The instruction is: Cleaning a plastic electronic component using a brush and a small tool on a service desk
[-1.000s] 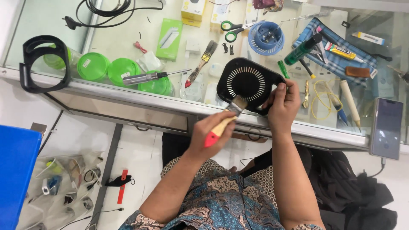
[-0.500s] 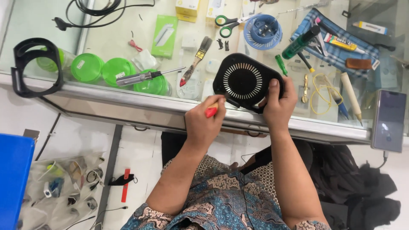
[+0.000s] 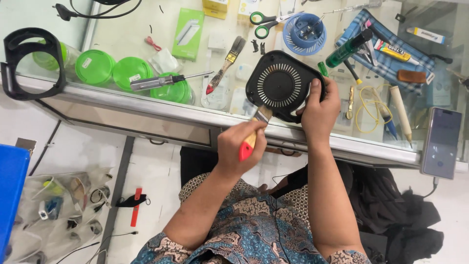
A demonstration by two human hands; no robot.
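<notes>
Red-handled brush (image 3: 254,132), bristles toward black fan housing (image 3: 281,85)

left: second brush (image 3: 225,63) near | right: bottle (image 3: 348,48), cords (image 3: 367,105) crowd

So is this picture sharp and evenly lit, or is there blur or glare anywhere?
Head view: bright, even light with soft shadows; the glass counter shows pale reflections but no harsh glare. The black fan cover and the left hand gripping it look sharp, and so does the right hand holding the brush. Straight counter edges bow slightly, which suggests a wide lens.
</notes>
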